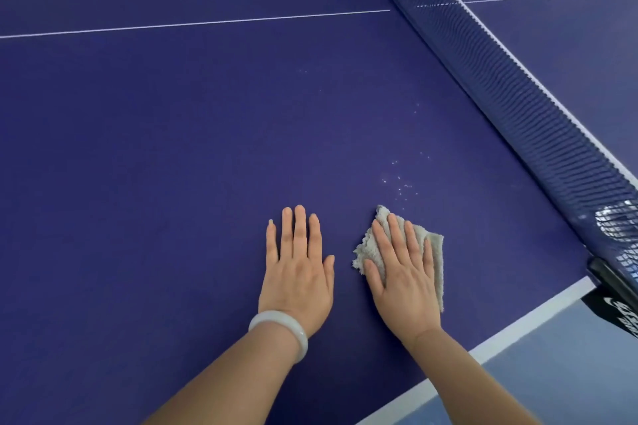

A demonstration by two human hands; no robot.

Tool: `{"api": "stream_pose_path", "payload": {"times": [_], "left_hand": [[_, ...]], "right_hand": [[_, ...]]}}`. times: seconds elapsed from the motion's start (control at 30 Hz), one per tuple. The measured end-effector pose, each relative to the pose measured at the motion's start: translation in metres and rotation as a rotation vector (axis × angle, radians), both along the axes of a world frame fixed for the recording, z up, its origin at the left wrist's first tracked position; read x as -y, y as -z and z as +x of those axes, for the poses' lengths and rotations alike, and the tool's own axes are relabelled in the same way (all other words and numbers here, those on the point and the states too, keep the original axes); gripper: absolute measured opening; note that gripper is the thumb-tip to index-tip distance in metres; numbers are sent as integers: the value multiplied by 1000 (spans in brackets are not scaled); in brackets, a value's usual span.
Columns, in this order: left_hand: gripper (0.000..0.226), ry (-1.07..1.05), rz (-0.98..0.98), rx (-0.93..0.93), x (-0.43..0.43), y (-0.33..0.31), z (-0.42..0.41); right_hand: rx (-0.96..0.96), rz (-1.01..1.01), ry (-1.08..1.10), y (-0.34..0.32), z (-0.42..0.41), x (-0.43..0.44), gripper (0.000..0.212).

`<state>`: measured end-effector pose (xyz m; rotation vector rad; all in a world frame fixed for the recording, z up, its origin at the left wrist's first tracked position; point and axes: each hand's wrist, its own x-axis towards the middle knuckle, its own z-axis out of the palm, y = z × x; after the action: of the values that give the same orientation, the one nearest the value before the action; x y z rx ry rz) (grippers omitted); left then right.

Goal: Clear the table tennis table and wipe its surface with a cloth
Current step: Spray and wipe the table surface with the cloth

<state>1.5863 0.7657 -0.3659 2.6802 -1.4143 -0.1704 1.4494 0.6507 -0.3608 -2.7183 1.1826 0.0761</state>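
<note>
The table top looks matt and smooth, deep blue, flecked with pale specks; the cloth is nubbly, fluffy terry, off-white; the net is woven mesh; the bangle looks glossy, milky, stone-like.

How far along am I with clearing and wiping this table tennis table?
Clearing looks done: nothing loose shows on the visible table. Wiping is in hand: your right hand presses the cloth flat near the net, while your left hand rests bare on the surface. Left to do: the pale specks just ahead of the cloth, then the remaining surface. Whether that is already wiped cannot be told.
</note>
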Motion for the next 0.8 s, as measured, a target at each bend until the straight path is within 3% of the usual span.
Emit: {"api": "stream_pose_path", "payload": {"times": [0.07,0.17,0.27,0.4,0.43,0.5,0.6,0.67,0.73,0.8], "left_hand": [[66,-3,6,-6,0,0,0],[66,-6,8,-15,-1,0,0],[67,-8,37,-23,1,-2,0],[68,-10,68,-18,1,-4,0],[68,-11,69,-15,1,-4,0],[68,-15,63,-2,1,-4,0],[68,-10,61,7,1,-4,0],[68,-16,69,16,0,-3,1],[64,-25,64,26,1,-4,0],[65,-31,63,21,1,-5,-1]], "right_hand": [[27,18,-12,-2,-8,-19,63],[23,-18,-236,-5,-54,-51,61],[-30,-72,-330,-6,-100,-23,58],[-17,-41,316,-1,-88,24,68],[-12,-43,382,-1,-73,17,69],[18,-82,219,-3,-50,-23,65],[19,-41,-247,-10,-61,-82,61],[12,-50,-362,-10,-85,-68,61],[-3,-96,-247,-4,-107,-34,59],[18,-73,54,-1,-115,1,60]]}}
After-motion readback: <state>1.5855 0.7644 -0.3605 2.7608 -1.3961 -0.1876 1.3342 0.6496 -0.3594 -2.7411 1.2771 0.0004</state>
